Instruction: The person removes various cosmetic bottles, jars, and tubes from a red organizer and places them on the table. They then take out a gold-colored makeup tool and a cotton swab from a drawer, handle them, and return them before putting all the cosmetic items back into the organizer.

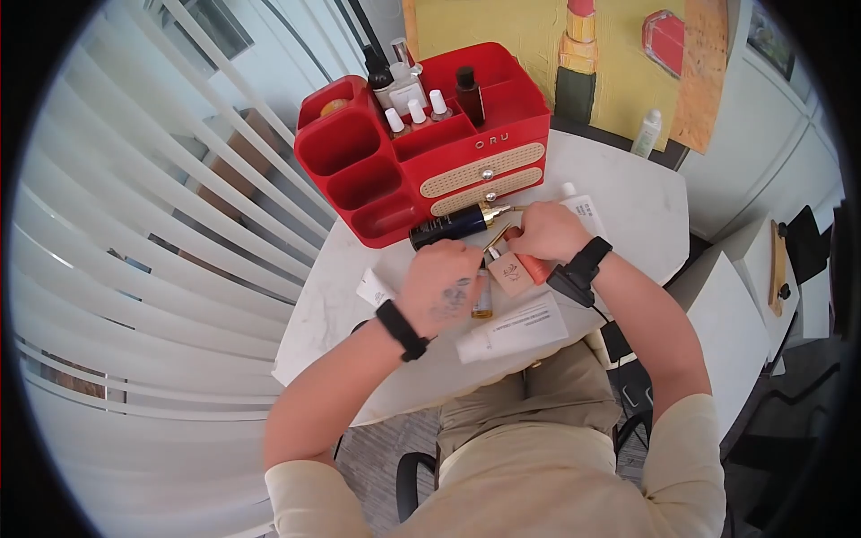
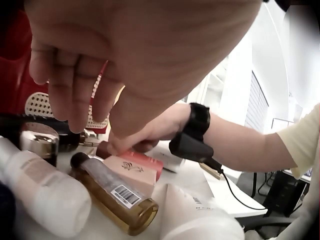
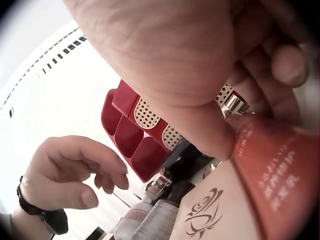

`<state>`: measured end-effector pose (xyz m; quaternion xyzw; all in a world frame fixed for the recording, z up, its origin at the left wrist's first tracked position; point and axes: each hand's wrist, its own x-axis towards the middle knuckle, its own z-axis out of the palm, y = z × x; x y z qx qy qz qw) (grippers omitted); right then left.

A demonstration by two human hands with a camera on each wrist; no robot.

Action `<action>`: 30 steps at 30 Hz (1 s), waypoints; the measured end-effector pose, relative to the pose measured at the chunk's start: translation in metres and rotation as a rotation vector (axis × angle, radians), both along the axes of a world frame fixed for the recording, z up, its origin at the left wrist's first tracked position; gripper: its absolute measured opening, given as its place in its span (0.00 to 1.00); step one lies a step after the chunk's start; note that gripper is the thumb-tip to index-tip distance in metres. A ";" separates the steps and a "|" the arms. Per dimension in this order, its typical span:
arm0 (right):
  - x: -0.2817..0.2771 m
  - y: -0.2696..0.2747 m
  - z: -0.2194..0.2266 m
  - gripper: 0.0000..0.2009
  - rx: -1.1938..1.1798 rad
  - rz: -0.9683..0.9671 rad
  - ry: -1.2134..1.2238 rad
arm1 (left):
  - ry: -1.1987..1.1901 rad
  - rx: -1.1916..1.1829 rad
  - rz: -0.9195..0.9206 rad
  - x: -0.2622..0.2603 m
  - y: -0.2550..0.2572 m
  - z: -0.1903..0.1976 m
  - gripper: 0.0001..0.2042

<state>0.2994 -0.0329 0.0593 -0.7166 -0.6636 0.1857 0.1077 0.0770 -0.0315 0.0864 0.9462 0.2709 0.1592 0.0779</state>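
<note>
My left hand (image 1: 444, 287) hovers over the cosmetics on the table. Its fingers hang loosely bent with nothing between them, and a gap shows between thumb and fingers in the right wrist view. My right hand (image 1: 549, 233) grips an orange bottle (image 3: 280, 170) near its top, thumb on the near side. Beside that bottle is a pale pink bottle (image 3: 210, 205) with a rose print. An amber bottle (image 2: 115, 195) with a barcode label lies below my left hand. A dark blue pump bottle (image 1: 446, 228) with a gold top lies beyond both hands.
A red organizer (image 1: 408, 166) with two woven-front drawers stands at the back, holding several bottles. White tubes lie near: one in front (image 1: 513, 330), one at left (image 1: 372, 287), one at right (image 1: 585, 212). A white bottle (image 1: 647, 134) stands behind the table (image 1: 650, 193).
</note>
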 end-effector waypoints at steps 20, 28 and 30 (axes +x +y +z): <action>0.011 0.053 0.098 0.17 1.027 -0.157 0.633 | 0.093 -0.066 0.160 0.036 0.016 -0.032 0.07; 0.000 0.075 0.094 0.14 0.859 -0.143 0.390 | 0.049 -0.148 0.152 0.028 0.016 -0.030 0.11; 0.000 0.078 0.090 0.15 0.817 -0.117 0.405 | 0.057 -0.199 0.149 0.026 0.011 -0.022 0.13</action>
